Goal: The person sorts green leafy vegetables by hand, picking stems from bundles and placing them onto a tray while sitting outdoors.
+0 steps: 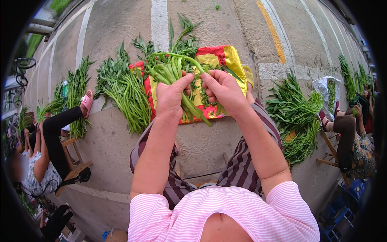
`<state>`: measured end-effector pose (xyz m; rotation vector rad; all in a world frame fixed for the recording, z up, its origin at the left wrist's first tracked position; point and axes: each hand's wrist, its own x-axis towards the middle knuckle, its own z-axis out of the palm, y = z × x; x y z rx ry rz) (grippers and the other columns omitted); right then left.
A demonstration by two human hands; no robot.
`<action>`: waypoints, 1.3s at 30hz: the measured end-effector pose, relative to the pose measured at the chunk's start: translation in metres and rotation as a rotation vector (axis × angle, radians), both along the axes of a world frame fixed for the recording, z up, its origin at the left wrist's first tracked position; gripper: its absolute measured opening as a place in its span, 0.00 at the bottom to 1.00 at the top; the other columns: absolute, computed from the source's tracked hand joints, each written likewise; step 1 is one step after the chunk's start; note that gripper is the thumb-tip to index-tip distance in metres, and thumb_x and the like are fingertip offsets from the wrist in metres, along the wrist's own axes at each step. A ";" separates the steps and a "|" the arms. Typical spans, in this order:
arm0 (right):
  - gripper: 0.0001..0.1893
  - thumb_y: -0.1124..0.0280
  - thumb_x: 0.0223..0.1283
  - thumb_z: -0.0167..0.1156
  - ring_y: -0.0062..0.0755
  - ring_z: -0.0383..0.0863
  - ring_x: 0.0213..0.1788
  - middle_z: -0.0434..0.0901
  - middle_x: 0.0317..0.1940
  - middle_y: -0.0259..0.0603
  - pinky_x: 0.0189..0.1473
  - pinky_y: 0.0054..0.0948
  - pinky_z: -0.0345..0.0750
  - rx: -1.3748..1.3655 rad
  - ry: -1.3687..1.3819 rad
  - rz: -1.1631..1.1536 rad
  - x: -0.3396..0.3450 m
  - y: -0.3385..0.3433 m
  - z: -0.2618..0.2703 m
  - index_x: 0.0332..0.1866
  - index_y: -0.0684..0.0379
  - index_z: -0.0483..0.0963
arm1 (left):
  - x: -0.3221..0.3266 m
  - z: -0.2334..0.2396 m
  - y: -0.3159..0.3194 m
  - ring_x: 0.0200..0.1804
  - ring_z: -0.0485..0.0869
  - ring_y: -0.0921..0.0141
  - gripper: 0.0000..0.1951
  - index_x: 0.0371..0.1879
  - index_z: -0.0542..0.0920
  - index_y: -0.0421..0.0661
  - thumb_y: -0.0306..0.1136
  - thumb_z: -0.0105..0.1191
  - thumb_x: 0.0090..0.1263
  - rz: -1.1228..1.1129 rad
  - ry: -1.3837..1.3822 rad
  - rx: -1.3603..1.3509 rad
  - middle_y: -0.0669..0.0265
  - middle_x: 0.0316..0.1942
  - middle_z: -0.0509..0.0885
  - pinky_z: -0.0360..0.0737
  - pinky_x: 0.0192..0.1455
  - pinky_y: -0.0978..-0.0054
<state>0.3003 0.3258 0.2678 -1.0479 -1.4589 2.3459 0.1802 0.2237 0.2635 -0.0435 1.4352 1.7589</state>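
My left hand (170, 95) is closed around a bunch of water spinach stems (164, 71), whose cut ends stick out below the fist. Between thumb and fingers, my right hand (222, 89) pinches a single green stem (193, 59) that arches over the bunch toward the left. A short piece of stem (220, 109) shows beneath the right hand; whether it is the same stem I cannot tell. Under both hands lies a red and yellow plastic sack (237, 59) with loose leaves scattered on it. A heap of leafy water spinach (127, 87) rests against the sack's left side.
More water spinach (296, 112) lies on the concrete at right, beside a white bag (320, 83) holding greens. A seated person (45, 151) is at left near a wooden stool (74, 175); another person (359, 145) sits at right. Blue crates (341, 214) stand behind on the right.
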 end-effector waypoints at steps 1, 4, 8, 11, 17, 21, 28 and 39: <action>0.11 0.62 0.71 0.57 0.09 0.67 0.26 0.72 0.30 0.25 0.25 0.12 0.67 -0.056 0.010 -0.015 0.001 0.002 0.000 0.45 0.60 0.73 | 0.001 0.000 0.001 0.23 0.76 0.79 0.07 0.33 0.81 0.43 0.23 0.65 0.59 -0.007 -0.003 0.000 0.72 0.24 0.80 0.71 0.25 0.82; 0.11 0.62 0.70 0.57 0.11 0.67 0.25 0.73 0.28 0.27 0.23 0.13 0.65 -0.191 0.058 -0.046 0.001 0.008 -0.001 0.42 0.60 0.73 | 0.002 0.001 0.001 0.23 0.76 0.79 0.09 0.35 0.80 0.43 0.24 0.66 0.59 -0.033 -0.014 -0.011 0.73 0.25 0.80 0.72 0.25 0.82; 0.10 0.63 0.70 0.57 0.11 0.67 0.24 0.73 0.28 0.27 0.22 0.13 0.63 -0.276 0.084 -0.098 0.002 0.006 0.005 0.41 0.60 0.72 | 0.003 0.001 -0.002 0.23 0.76 0.79 0.08 0.34 0.80 0.43 0.23 0.65 0.59 -0.020 -0.018 0.004 0.72 0.25 0.79 0.72 0.25 0.82; 0.10 0.63 0.70 0.57 0.11 0.67 0.24 0.73 0.28 0.27 0.22 0.14 0.63 -0.173 0.041 -0.105 0.001 0.007 0.004 0.41 0.59 0.72 | 0.005 0.006 0.001 0.23 0.76 0.79 0.08 0.33 0.79 0.43 0.22 0.65 0.60 -0.008 -0.015 0.003 0.72 0.25 0.79 0.72 0.25 0.81; 0.08 0.64 0.72 0.55 0.09 0.66 0.23 0.73 0.28 0.26 0.22 0.13 0.63 -0.082 0.042 -0.137 -0.001 0.004 0.002 0.42 0.58 0.73 | 0.001 0.005 -0.001 0.25 0.76 0.80 0.07 0.35 0.80 0.43 0.24 0.65 0.61 -0.004 -0.007 0.004 0.70 0.28 0.82 0.73 0.25 0.82; 0.09 0.64 0.72 0.54 0.08 0.66 0.23 0.74 0.27 0.24 0.22 0.12 0.63 -0.042 0.029 -0.156 0.001 0.006 0.000 0.44 0.59 0.75 | -0.015 0.008 -0.005 0.25 0.76 0.80 0.09 0.39 0.80 0.42 0.25 0.65 0.61 0.080 0.002 0.011 0.66 0.34 0.86 0.73 0.26 0.84; 0.10 0.65 0.73 0.53 0.08 0.66 0.23 0.74 0.26 0.23 0.24 0.12 0.63 0.111 0.007 -0.103 -0.001 0.001 -0.001 0.42 0.59 0.77 | -0.009 0.012 -0.002 0.26 0.76 0.80 0.07 0.37 0.81 0.40 0.21 0.63 0.62 0.069 0.100 0.045 0.66 0.33 0.85 0.72 0.28 0.83; 0.11 0.65 0.73 0.53 0.09 0.66 0.26 0.74 0.27 0.23 0.27 0.13 0.65 0.130 0.023 -0.109 -0.001 0.000 0.002 0.45 0.61 0.77 | -0.002 0.009 0.000 0.22 0.75 0.81 0.05 0.33 0.82 0.40 0.21 0.63 0.60 0.009 0.136 -0.002 0.70 0.25 0.82 0.72 0.24 0.83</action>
